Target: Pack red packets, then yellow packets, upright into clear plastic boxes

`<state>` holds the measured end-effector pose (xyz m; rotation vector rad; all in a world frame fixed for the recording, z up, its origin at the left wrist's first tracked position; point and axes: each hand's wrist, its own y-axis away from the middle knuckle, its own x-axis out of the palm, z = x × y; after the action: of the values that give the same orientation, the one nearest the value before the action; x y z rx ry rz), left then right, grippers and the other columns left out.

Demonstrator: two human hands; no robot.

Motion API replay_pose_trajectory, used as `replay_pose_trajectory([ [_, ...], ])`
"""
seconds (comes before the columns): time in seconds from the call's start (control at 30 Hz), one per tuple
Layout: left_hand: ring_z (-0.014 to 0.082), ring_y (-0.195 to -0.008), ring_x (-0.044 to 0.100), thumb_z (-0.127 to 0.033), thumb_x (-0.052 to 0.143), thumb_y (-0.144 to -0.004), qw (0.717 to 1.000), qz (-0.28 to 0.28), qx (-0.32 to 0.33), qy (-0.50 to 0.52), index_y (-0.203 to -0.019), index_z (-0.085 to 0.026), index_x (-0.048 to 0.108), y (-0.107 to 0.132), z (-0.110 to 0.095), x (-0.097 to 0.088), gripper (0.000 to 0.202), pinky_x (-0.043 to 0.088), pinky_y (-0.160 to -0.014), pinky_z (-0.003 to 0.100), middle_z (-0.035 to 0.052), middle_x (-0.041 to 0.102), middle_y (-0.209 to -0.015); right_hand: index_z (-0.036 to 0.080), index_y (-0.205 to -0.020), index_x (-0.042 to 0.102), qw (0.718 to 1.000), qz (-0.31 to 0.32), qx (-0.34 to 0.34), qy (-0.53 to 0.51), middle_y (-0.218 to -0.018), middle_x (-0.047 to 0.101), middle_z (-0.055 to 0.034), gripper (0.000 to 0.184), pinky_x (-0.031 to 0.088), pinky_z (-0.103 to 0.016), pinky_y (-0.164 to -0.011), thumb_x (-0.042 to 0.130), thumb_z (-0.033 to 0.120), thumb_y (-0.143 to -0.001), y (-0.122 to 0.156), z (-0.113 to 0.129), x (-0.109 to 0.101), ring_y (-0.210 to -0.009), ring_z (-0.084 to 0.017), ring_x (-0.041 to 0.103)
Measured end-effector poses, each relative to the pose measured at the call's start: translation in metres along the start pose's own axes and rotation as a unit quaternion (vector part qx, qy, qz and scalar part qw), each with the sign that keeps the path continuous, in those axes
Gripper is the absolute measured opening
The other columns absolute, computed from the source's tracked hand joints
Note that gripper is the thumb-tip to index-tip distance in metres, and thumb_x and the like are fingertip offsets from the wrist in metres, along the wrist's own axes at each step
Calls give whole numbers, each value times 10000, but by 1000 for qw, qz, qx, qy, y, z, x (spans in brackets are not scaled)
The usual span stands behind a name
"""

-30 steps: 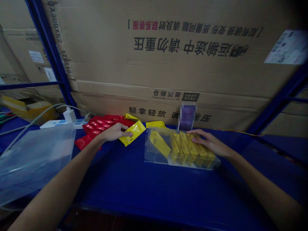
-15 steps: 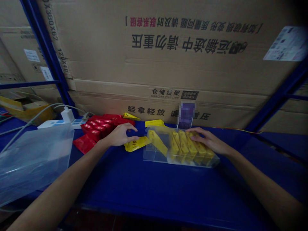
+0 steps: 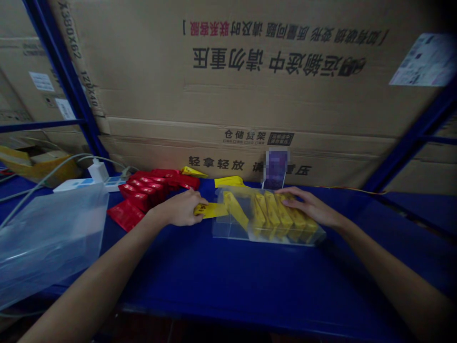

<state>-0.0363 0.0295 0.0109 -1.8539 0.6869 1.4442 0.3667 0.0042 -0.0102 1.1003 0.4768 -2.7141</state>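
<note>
My left hand [image 3: 181,208] is closed on a yellow packet [image 3: 211,210], holding it flat at the left end of a clear plastic box [image 3: 228,229] on the blue shelf. Several yellow packets [image 3: 276,216] stand in a row inside the box, one leaning at the left. My right hand [image 3: 310,207] lies on top of that row, fingers stretched over the packets. A pile of red packets [image 3: 146,190] lies behind my left hand, with two more yellow packets [image 3: 228,181] beside it.
A clear plastic bag [image 3: 50,238] lies at the left on the blue shelf [image 3: 228,281]. A white power strip [image 3: 85,182] with a plug and cables sits behind it. Large cardboard boxes [image 3: 250,85] wall the back. Blue rack posts [image 3: 60,76] stand left and right.
My left hand carried the yellow packet rightward from near the red pile to the left end of the clear box and lowered it flat. My right hand stayed on the packets.
</note>
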Motion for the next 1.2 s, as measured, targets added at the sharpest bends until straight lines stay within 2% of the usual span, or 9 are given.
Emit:
replay_pose_trajectory([
  [0.13, 238, -949, 561, -306, 480, -883, 999, 35, 18, -15, -1248, -216, 597, 0, 3, 0, 394, 416, -869, 351, 85, 630, -1048, 387, -1154, 621, 1000, -6, -2, 6, -1242, 615, -1, 354, 387, -495, -1060, 576, 534, -835, 0, -2, 0, -1203, -302, 538],
  [0.3, 218, -927, 549, -377, 346, -972, 1000, 21, -17, 0, -1211, -215, 618, -1, 1, 0, 397, 409, -875, 342, 83, 576, -986, 385, -1149, 622, 1000, -6, 6, 0, -1247, 612, -1, 359, 377, -520, -1065, 583, 538, -826, -1, -5, 0, -1212, -312, 530],
  [0.47, 236, -949, 590, -461, 294, -997, 1000, -11, -4, 13, -1149, -187, 630, -7, -12, 8, 459, 431, -872, 355, 93, 633, -1019, 388, -1160, 616, 1000, -3, -5, -1, -1241, 610, 4, 345, 363, -501, -1076, 576, 520, -844, -1, -6, 0, -1209, -294, 535],
  [0.67, 270, -1140, 558, -516, 313, -970, 972, -70, -70, 213, -1263, -189, 560, -12, -15, 30, 504, 430, -951, 406, 98, 608, -1260, 365, -1170, 617, 1000, -4, 0, 0, -1243, 608, -13, 363, 357, -487, -1081, 574, 518, -844, 0, -4, 0, -1209, -292, 534],
  [0.8, 206, -845, 628, -371, 279, -918, 925, -68, -91, 362, -1303, -182, 441, -12, -5, 30, 459, 488, -749, 342, 81, 661, -1051, 350, -1173, 620, 1000, -4, -6, -1, -1240, 609, -17, 376, 361, -481, -1078, 578, 521, -841, 0, -4, 0, -1204, -294, 536],
  [0.9, 181, -798, 601, -279, 365, -808, 913, -11, -54, 404, -1112, -184, 483, -11, 0, 21, 339, 470, -741, 316, 50, 644, -952, 361, -1162, 623, 1000, -3, -7, -1, -1236, 607, -12, 352, 352, -487, -1084, 583, 507, -844, -1, -5, 0, -1206, -295, 533],
  [1.03, 199, -876, 578, -317, 526, -789, 925, 73, 11, 373, -1037, -172, 512, -9, -3, 10, 288, 458, -776, 319, 56, 627, -967, 378, -1166, 612, 1000, 3, 3, -13, -1242, 597, -12, 342, 360, -509, -1077, 582, 501, -848, 0, -5, 0, -1207, -302, 530],
  [1.1, 196, -868, 577, -364, 588, -812, 937, 76, 18, 341, -1088, -168, 521, -9, -7, 11, 345, 459, -777, 316, 56, 627, -986, 385, -1163, 609, 1000, 4, 3, -16, -1242, 597, -10, 336, 370, -513, -1070, 578, 503, -850, 0, -4, 0, -1208, -304, 529],
  [1.2, 210, -920, 569, -437, 580, -863, 968, 32, 14, 248, -1174, -178, 529, -10, -13, 20, 408, 453, -823, 325, 70, 613, -1056, 384, -1156, 612, 1000, 1, -1, -11, -1236, 605, -8, 331, 374, -518, -1065, 569, 503, -850, 0, -3, 0, -1207, -310, 530],
])
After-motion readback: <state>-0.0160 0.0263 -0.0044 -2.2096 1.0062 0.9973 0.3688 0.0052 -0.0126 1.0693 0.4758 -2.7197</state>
